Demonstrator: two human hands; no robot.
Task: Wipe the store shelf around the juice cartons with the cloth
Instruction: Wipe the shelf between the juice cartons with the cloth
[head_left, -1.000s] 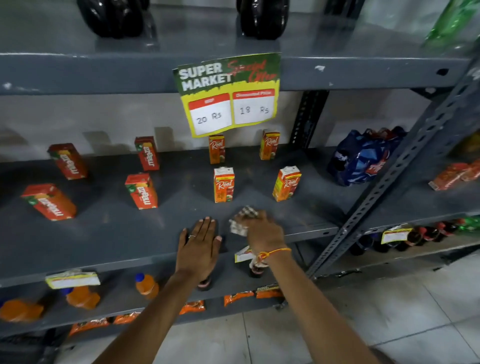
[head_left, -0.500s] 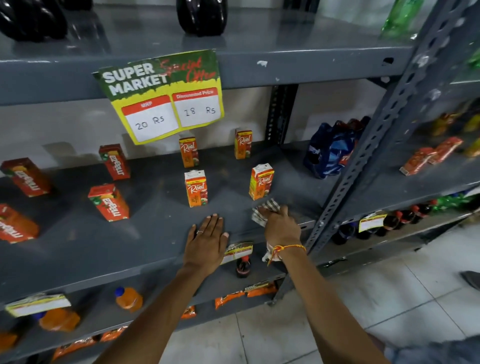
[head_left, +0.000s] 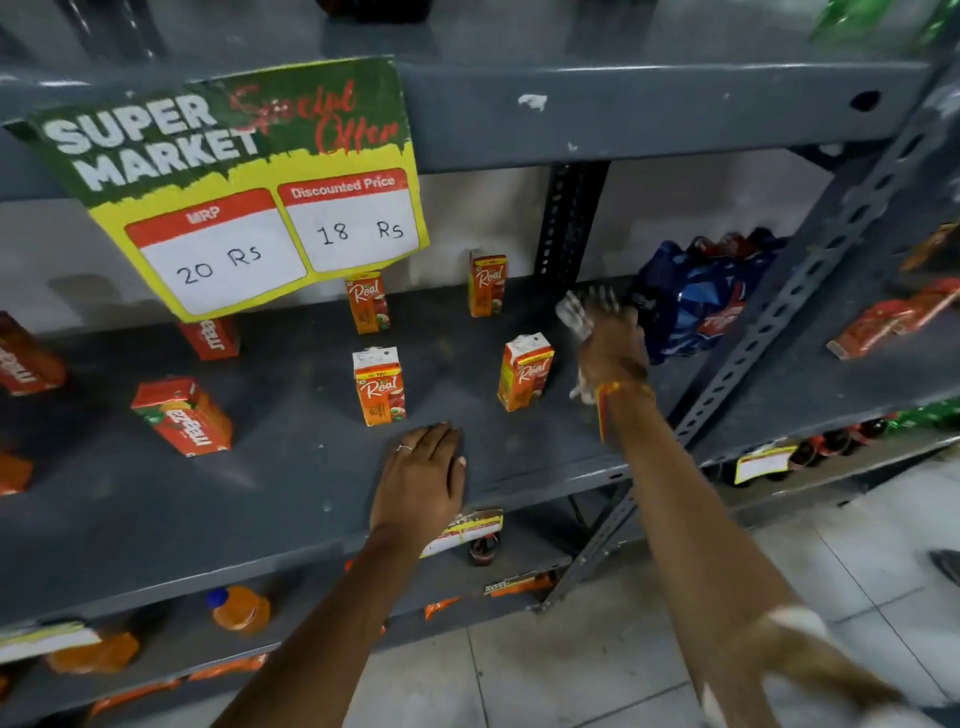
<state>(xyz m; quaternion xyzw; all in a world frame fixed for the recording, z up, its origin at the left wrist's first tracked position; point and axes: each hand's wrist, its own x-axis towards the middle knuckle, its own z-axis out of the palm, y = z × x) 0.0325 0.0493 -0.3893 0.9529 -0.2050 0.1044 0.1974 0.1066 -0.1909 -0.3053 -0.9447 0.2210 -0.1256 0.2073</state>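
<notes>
1. The right hand (head_left: 613, 348), right of centre in the frame, is closed around a crumpled pale checked cloth (head_left: 579, 312), pressing it to the grey metal shelf (head_left: 291, 488) in the gap between the front-right orange Real juice carton (head_left: 524, 371) and the dark blue plastic-wrapped bottle pack (head_left: 696, 301). The blur suggests a wiping stroke.
2. The left hand (head_left: 423, 480) lies flat and empty at the shelf's front edge, lower centre, fingers together, probably as a brace for the reach.
3. Four upright orange cartons stand spaced apart at centre frame, leaving lanes for the cloth; the front-left Real carton (head_left: 379, 387) sits just beyond the left fingertips.
4. Red Maaza cartons (head_left: 184, 415) lie tipped at left.
</notes>
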